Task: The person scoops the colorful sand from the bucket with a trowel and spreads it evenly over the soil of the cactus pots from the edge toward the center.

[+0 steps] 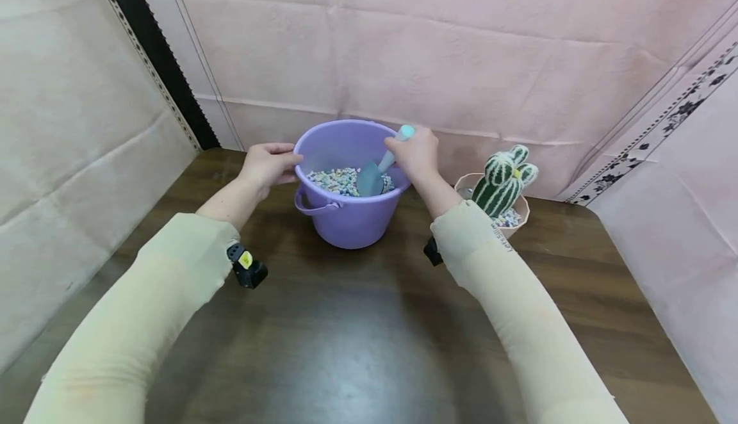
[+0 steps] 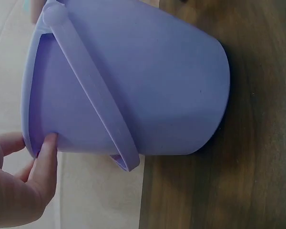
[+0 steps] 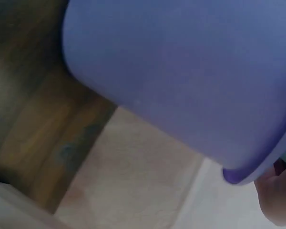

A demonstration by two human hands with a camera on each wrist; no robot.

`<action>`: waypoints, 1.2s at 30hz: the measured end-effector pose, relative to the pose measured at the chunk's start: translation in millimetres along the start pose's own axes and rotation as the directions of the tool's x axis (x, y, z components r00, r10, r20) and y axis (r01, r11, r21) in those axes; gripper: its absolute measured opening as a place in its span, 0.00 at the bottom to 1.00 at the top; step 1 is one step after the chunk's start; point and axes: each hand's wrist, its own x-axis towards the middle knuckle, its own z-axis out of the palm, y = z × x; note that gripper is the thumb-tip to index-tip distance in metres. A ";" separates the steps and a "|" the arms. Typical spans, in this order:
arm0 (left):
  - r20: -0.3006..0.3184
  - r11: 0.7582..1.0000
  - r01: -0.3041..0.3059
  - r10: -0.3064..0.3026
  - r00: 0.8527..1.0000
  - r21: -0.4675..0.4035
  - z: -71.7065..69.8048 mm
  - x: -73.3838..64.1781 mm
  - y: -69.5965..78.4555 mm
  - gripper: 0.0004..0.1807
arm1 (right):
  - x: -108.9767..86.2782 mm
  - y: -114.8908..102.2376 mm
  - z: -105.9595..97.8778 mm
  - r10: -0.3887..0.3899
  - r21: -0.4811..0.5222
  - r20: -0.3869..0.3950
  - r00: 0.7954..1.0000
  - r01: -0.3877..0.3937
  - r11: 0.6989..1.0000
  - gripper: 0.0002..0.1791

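A purple bucket (image 1: 353, 222) stands upright on the table, holding many small pastel pebbles (image 1: 340, 181). My left hand (image 1: 270, 166) pinches the bucket's rim on its left side; in the left wrist view the fingers (image 2: 46, 162) lie either side of the rim. Hanging down on the bucket's left side is its handle (image 2: 93, 86). My right hand (image 1: 416, 154) grips a blue shovel (image 1: 371, 179) by its handle, with the blade down at the pebbles. Only part of that hand (image 3: 279, 195) shows beyond the rim in the right wrist view.
A knitted green-and-white cactus (image 1: 500, 184) stands in a pale pot (image 1: 521, 209) right of the bucket, close to my right forearm. Pink cloth (image 1: 403, 52) hangs behind the dark wooden table (image 1: 346, 334), and more pale cloth (image 1: 75, 155) hangs at the left.
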 end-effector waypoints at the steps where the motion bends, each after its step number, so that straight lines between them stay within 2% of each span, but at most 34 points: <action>1: -0.005 1.000 0.006 -0.006 1.000 -0.007 0.8 0.3 0.0 0.29 | -0.9 -1.3 3.5 -0.005 -0.002 0.016 1.000 0.005 1.000 0.08; 4: -0.019 1.000 0.017 -0.018 1.000 -0.026 2.1 1.4 -0.2 0.29 | -3.4 -5.6 10.5 -0.011 0.006 0.071 0.997 0.011 1.000 0.10; 7: -0.037 1.000 0.021 -0.022 0.999 -0.024 0.8 2.5 -1.3 0.28 | -4.9 -9.0 14.4 0.011 0.029 0.124 0.992 -0.015 0.999 0.10; 13: -0.061 0.999 0.030 -0.031 0.998 -0.014 -2.3 2.1 -1.2 0.27 | -4.7 -12.5 14.4 0.096 0.089 0.146 0.985 -0.110 0.990 0.06; 17: -0.058 0.999 0.029 -0.031 0.998 -0.025 -1.1 2.5 -0.6 0.27 | -3.0 -13.4 13.8 0.146 0.202 0.172 0.974 -0.180 0.963 0.05; 21: -0.062 0.999 0.030 -0.032 0.998 -0.032 3.2 3.3 -1.3 0.27 | -1.1 -11.6 15.3 0.194 0.327 0.200 0.960 -0.252 0.911 0.04; 24: -0.070 0.999 0.029 -0.031 0.997 -0.034 4.1 2.0 -2.2 0.26 | -1.0 -11.4 17.9 0.216 0.379 0.194 0.957 -0.276 0.883 0.05; 26: -0.074 0.999 0.027 -0.029 0.997 -0.035 4.0 1.5 -2.7 0.26 | -1.6 -12.3 19.2 0.231 0.431 0.193 0.954 -0.294 0.853 0.05; 33: -0.082 0.999 0.023 -0.026 0.996 -0.038 4.1 2.1 -2.4 0.26 | -2.7 -17.1 18.5 0.321 0.630 0.237 0.917 -0.397 0.667 0.07; 36: -0.081 0.999 0.025 -0.027 0.996 -0.036 3.9 3.2 -2.1 0.26 | -2.4 -18.2 16.6 0.346 0.680 0.239 0.907 -0.411 0.608 0.07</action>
